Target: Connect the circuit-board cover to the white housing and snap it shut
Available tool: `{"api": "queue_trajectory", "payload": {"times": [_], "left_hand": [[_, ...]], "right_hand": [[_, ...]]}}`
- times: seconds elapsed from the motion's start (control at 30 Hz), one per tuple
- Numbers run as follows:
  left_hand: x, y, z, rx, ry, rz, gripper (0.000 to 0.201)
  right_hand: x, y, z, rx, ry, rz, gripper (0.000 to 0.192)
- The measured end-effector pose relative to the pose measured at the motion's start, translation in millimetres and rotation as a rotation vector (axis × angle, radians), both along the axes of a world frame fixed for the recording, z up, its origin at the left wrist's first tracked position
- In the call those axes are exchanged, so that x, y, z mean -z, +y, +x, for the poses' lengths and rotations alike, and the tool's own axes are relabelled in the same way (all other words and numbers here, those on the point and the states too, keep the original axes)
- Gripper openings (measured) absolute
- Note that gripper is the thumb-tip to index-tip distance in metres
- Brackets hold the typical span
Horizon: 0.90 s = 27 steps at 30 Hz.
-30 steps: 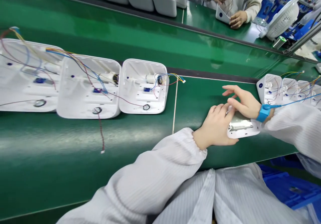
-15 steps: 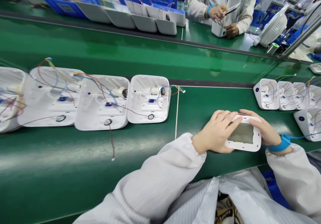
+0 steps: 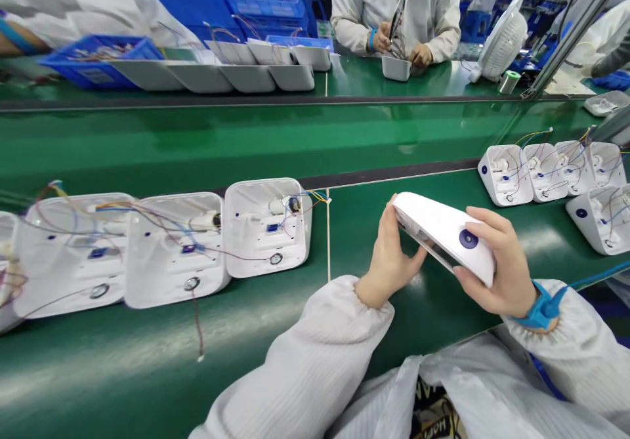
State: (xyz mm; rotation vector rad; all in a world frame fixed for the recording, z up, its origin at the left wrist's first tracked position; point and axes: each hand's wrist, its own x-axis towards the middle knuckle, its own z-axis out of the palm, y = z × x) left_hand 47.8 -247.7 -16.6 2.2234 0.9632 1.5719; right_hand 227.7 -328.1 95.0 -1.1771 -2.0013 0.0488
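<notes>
Between my two hands I hold a white plastic device housing (image 3: 438, 226), raised and tilted over the green bench, its side with a round dark-blue button turned towards me. My left hand (image 3: 391, 249) grips its left end, fingers behind and thumb underneath. At the other end my right hand (image 3: 499, 265) has fingers on top near the button and the thumb below; a blue wrist strap (image 3: 544, 304) is round that wrist. The screen window is mostly turned out of sight. Left of my hands lies an open white housing (image 3: 268, 229) with wires, a small blue part and a round metal disc inside.
More open wired housings (image 3: 174, 249) line the bench on the left, and another group (image 3: 506, 176) stands at the right. Beyond the green belt (image 3: 197, 137), a co-worker (image 3: 396, 12) handles a housing. A blue bin (image 3: 98, 65), a white fan (image 3: 502, 39) and a solder spool (image 3: 508, 83) are over there.
The housing has been lifted and turned, so its screen window faces away and its buttoned side shows. My hands have shifted to opposite ends of it. The camera view has also shifted.
</notes>
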Motion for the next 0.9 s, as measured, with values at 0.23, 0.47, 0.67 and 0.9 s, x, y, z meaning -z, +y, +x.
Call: {"api": "queue_trajectory", "payload": {"times": [0.23, 0.47, 0.67, 0.9], "left_hand": [[-8.3, 0, -4, 0.021, 0.014, -0.152, 0.072], [-16.5, 1, -3, 0.102, -0.093, -0.239, 0.062], [-18.8, 2, -1, 0.141, -0.069, -0.386, 0.063], [-17.6, 5, 2, 0.189, -0.023, -0.428, 0.044]], "right_hand": [[30.9, 21, 12, 0.171, 0.454, -0.287, 0.045], [59.1, 80, 18, 0.167, 1.216, -0.763, 0.049], [57.4, 154, 30, 0.155, 1.27, -0.768, 0.05], [60.0, 271, 11, 0.251, 0.905, -0.58, 0.054]]}}
